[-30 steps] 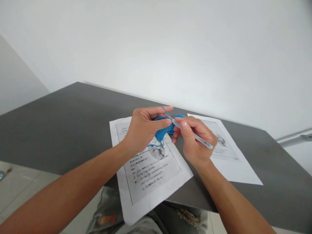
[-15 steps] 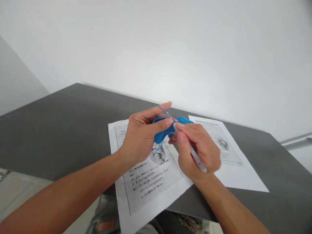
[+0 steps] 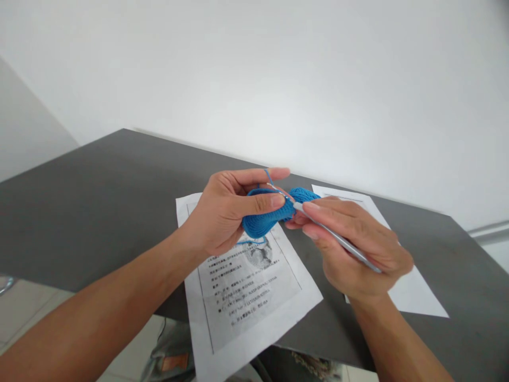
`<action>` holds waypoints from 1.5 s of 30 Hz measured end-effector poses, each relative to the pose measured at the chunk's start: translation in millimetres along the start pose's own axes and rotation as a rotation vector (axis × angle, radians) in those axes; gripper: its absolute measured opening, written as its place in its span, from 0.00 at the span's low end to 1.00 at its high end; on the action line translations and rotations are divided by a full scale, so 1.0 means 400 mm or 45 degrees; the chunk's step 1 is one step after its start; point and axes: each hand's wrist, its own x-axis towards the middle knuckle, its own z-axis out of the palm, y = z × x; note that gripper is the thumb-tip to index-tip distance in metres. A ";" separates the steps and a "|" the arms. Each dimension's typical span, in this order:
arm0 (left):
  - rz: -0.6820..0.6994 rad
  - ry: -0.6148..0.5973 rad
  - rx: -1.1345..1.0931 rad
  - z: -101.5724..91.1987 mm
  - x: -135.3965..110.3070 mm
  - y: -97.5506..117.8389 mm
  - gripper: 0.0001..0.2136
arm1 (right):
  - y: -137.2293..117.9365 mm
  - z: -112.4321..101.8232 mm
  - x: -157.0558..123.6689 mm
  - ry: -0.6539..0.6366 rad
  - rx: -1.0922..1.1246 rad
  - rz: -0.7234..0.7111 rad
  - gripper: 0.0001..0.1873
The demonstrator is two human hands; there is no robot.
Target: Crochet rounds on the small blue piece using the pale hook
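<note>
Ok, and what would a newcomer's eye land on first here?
Probably the bright blue yarn piece, pinched in the grip of the left hand near mid-view. Next, the slim pale-handled hook, slanting from the right hand to the piece's upper edge. Below them, a white printed sheet stands out against the dark table.

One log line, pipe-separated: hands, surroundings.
left hand: pinches blue crochet piece, yarn strand over index finger | right hand: holds crochet hook | around: blue yarn bundle, left printout, right printout, dark table
</note>
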 end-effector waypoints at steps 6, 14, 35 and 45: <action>-0.020 -0.051 0.063 -0.010 0.005 0.008 0.13 | 0.004 -0.018 0.003 -0.040 0.029 -0.016 0.27; 0.003 -0.001 0.125 -0.018 0.012 0.011 0.12 | 0.007 -0.034 0.002 -0.008 0.012 0.028 0.25; 0.049 -0.169 0.517 -0.067 0.028 0.036 0.10 | -0.015 -0.091 0.028 -0.218 -0.094 -0.078 0.28; -0.081 -0.224 0.378 -0.060 0.024 0.043 0.09 | 0.007 -0.059 -0.001 -0.029 0.376 0.351 0.15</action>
